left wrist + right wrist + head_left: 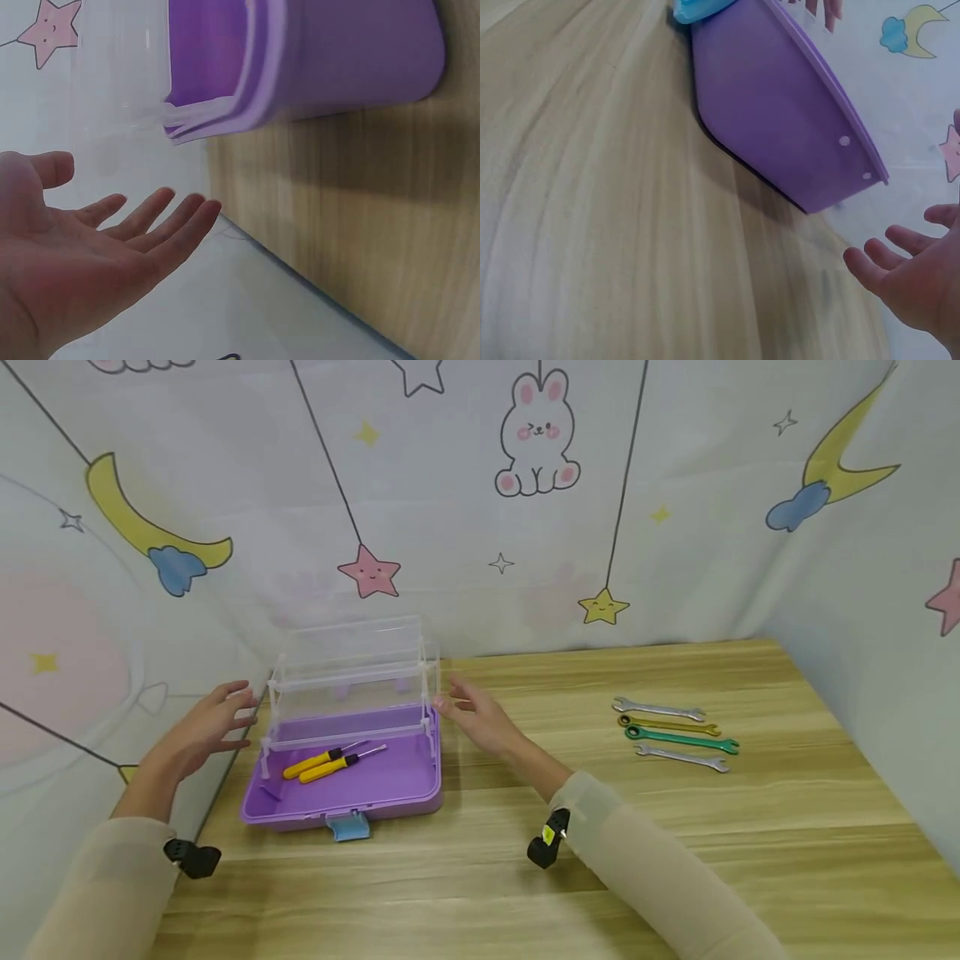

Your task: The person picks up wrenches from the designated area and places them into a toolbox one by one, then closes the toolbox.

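Observation:
A purple toolbox [360,789] stands on the table with its clear trays [348,681] raised at the back. Two screwdrivers [322,767] with yellow handles lie inside it. My left hand [206,727] is held beside the toolbox's left side, fingers spread and loosely bent, and the left wrist view shows a gap between them. On the other side, my right hand [483,718] hovers near the right end of the trays with its fingers extended. Whether its thumb touches a tray cannot be told from the head view. Neither hand holds anything.
To the right, several wrenches lie side by side, among them a green wrench [682,740] and a silver wrench [660,708]. A blue latch [348,827] hangs at the toolbox's front. Behind the wooden table [525,877] hangs a printed cloth [465,527].

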Tool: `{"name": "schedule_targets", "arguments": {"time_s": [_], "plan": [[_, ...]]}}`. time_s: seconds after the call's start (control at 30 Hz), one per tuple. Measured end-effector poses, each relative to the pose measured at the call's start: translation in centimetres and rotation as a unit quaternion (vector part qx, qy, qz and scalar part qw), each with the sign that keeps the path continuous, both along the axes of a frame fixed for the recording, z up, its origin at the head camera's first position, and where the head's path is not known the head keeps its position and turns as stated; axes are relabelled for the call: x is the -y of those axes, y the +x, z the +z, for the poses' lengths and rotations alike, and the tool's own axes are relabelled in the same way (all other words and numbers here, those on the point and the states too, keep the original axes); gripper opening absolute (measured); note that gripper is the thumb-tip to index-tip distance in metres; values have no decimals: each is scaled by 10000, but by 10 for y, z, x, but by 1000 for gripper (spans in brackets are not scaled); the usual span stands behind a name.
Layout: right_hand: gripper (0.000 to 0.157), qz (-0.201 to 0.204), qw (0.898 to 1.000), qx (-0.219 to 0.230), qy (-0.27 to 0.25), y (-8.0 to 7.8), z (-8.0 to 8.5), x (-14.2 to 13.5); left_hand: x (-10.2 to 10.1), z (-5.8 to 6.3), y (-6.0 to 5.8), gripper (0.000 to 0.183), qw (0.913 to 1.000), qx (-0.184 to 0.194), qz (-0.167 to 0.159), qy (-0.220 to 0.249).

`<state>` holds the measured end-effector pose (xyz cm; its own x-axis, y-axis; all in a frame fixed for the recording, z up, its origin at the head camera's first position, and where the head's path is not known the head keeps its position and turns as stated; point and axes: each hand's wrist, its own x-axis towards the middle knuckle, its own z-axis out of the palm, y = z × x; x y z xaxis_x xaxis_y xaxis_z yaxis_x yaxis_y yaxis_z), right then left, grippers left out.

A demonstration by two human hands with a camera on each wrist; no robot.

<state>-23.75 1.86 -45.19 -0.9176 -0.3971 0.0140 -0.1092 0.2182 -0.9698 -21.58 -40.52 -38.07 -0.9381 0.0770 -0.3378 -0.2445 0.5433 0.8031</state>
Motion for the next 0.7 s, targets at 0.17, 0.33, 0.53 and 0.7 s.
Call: {"name": "schedule_targets", "arguments": {"time_s": [0.17,0.33,0.53,0.7], "plan": [[72,11,9997,245,-82,7,-7,7,2,-10,1,72,9979,567,-165,283],[73,77,9994,335,-89,12,-11,14,-2,-19,2,75,9956,839,-305,292],[69,259,9959,659,-571,16,-13,21,-3,-28,4,77,9932,1000,-390,455],[67,199,9934,816,-784,18,-13,24,1,-32,6,77,9926,977,-393,610]]}}
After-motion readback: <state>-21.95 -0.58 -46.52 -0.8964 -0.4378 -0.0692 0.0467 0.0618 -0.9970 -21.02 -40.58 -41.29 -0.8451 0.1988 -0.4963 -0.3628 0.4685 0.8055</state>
